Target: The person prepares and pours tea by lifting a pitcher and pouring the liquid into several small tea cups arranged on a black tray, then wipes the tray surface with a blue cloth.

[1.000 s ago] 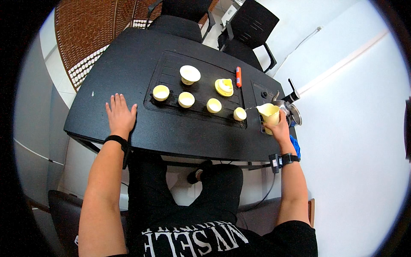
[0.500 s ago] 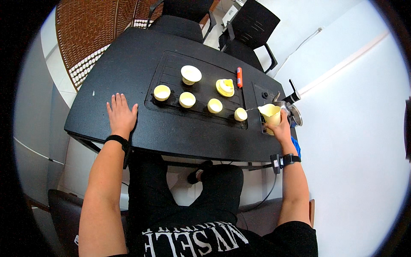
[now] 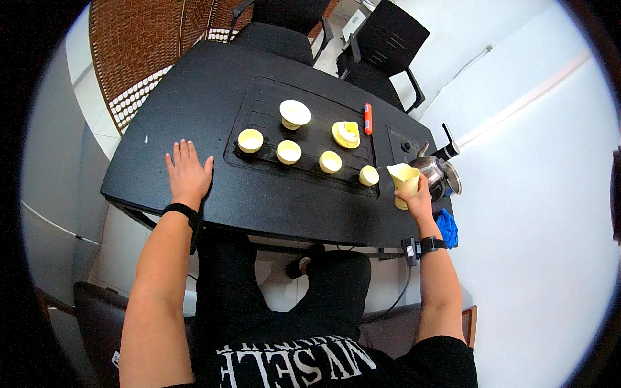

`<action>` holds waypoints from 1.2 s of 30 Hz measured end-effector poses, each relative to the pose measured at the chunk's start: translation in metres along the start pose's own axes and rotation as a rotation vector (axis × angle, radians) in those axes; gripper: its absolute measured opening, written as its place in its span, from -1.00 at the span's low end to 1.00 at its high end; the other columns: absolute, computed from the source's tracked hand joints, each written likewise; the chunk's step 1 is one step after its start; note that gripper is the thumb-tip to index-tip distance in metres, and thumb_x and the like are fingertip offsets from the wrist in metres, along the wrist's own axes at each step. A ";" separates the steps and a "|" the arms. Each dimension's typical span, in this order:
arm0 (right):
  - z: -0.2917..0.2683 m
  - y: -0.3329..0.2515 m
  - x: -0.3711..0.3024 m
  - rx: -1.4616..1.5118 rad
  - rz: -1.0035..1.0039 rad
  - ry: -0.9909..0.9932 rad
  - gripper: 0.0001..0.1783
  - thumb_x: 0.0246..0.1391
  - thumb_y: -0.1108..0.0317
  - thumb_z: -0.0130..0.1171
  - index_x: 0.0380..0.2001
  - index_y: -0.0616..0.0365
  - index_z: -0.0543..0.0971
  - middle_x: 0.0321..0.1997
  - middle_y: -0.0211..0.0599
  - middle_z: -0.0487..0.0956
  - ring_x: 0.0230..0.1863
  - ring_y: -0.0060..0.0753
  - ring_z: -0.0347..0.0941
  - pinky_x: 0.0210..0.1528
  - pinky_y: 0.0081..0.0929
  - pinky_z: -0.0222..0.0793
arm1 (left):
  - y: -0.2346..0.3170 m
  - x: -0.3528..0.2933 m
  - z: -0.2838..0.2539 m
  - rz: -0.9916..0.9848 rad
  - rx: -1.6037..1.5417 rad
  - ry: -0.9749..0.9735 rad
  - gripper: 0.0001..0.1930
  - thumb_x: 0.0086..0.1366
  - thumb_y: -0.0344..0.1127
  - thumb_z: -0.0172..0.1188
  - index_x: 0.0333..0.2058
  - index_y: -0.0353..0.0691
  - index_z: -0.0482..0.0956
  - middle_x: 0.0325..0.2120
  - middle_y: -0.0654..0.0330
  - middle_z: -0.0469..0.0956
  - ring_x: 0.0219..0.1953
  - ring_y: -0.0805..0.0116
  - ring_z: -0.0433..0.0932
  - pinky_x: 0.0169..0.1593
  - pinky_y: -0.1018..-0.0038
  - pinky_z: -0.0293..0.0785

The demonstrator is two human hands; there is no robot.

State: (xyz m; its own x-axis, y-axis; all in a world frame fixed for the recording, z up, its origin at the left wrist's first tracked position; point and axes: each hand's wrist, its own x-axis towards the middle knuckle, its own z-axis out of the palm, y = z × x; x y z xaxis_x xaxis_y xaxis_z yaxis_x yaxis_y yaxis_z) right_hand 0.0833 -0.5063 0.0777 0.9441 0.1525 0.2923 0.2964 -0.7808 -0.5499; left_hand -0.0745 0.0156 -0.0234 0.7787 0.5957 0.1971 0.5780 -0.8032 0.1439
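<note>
My right hand (image 3: 417, 199) grips a pale yellow pitcher (image 3: 405, 178) with a pointed spout, held near the table's right end. The spout faces left toward a small yellow teacup (image 3: 369, 175), and a faint thin streak shows between them. That cup stands at the right end of a row with three more cups: a second cup (image 3: 330, 162), a third (image 3: 288, 152) and a fourth (image 3: 250, 140). They rest on a black tea tray (image 3: 259, 97). My left hand (image 3: 189, 169) lies flat on the tabletop, fingers stretched, holding nothing.
On the tray stand a lidless bowl (image 3: 295, 114) and a yellow-and-white lidded piece (image 3: 347, 134). A red tube (image 3: 368, 119) lies at its right edge. A metal kettle (image 3: 430, 168) stands behind my right hand, near a blue crumpled bag (image 3: 446, 226). Chairs (image 3: 381, 48) are beyond the table.
The pitcher and my right hand have shifted slightly left relative to the kettle, and more of the blue bag shows. My left hand stays flat on the table. The view has moved a little.
</note>
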 end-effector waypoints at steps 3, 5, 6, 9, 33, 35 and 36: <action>0.014 0.026 0.005 0.052 0.024 0.027 -0.05 -0.28 0.31 0.55 0.20 0.21 0.27 0.11 -0.07 0.51 0.13 -0.16 0.46 0.17 -0.30 0.35 | 0.002 -0.001 -0.001 0.004 -0.007 -0.005 -0.28 0.38 0.11 -0.03 0.30 -0.35 0.22 0.36 -0.01 0.17 0.43 0.10 0.03 0.44 0.05 -0.10; 0.019 0.029 0.007 0.108 0.043 0.030 -0.06 -0.28 0.31 0.55 0.19 0.23 0.27 0.11 -0.08 0.51 0.13 -0.18 0.45 0.17 -0.31 0.35 | 0.001 0.000 0.001 0.004 -0.019 0.001 -0.28 0.37 0.11 -0.02 0.30 -0.36 0.23 0.36 -0.01 0.17 0.43 0.10 0.03 0.45 0.05 -0.11; 0.022 0.029 0.007 0.148 0.043 0.025 -0.06 -0.28 0.31 0.55 0.18 0.24 0.27 0.11 -0.08 0.50 0.14 -0.20 0.45 0.17 -0.32 0.35 | 0.001 0.000 0.001 0.005 -0.021 0.002 -0.28 0.37 0.11 -0.01 0.30 -0.36 0.23 0.35 -0.01 0.17 0.43 0.09 0.04 0.45 0.05 -0.11; 0.029 0.013 0.009 0.244 0.022 0.006 -0.08 -0.27 0.32 0.54 0.18 0.26 0.27 0.11 -0.11 0.49 0.15 -0.23 0.44 0.19 -0.33 0.33 | 0.001 0.000 -0.001 0.001 -0.024 0.001 -0.28 0.37 0.10 0.00 0.30 -0.36 0.23 0.35 -0.01 0.18 0.43 0.09 0.04 0.45 0.06 -0.11; 0.046 -0.101 0.023 -0.084 -0.193 -0.127 -0.08 -0.31 0.24 0.52 0.20 0.12 0.35 0.05 -0.02 0.58 0.06 0.00 0.54 0.11 -0.23 0.44 | 0.003 0.000 -0.001 0.000 -0.021 -0.025 -0.27 0.39 0.11 -0.04 0.32 -0.35 0.18 0.36 -0.01 0.15 0.44 0.06 0.01 0.45 0.06 -0.12; 0.044 -0.102 0.024 -0.135 -0.189 -0.127 -0.08 -0.31 0.21 0.51 0.20 0.11 0.35 0.05 -0.03 0.58 0.06 0.01 0.54 0.12 -0.21 0.42 | 0.002 -0.001 -0.001 0.005 -0.020 -0.019 -0.27 0.39 0.10 -0.04 0.32 -0.36 0.18 0.36 -0.02 0.15 0.44 0.06 0.01 0.45 0.06 -0.12; 0.044 -0.103 0.024 -0.160 -0.187 -0.128 -0.08 -0.31 0.20 0.51 0.20 0.10 0.35 0.05 -0.03 0.58 0.06 0.01 0.54 0.13 -0.21 0.42 | 0.002 -0.001 0.000 0.004 -0.021 -0.018 -0.27 0.39 0.10 -0.03 0.32 -0.36 0.19 0.36 -0.02 0.15 0.44 0.07 0.01 0.45 0.06 -0.12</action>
State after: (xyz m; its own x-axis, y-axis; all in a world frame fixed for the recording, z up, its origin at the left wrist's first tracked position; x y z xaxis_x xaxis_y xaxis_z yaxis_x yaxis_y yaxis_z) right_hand 0.0817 -0.3955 0.1071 0.8888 0.3700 0.2703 0.4500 -0.8161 -0.3626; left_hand -0.0737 0.0136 -0.0232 0.7855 0.5920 0.1801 0.5697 -0.8055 0.1632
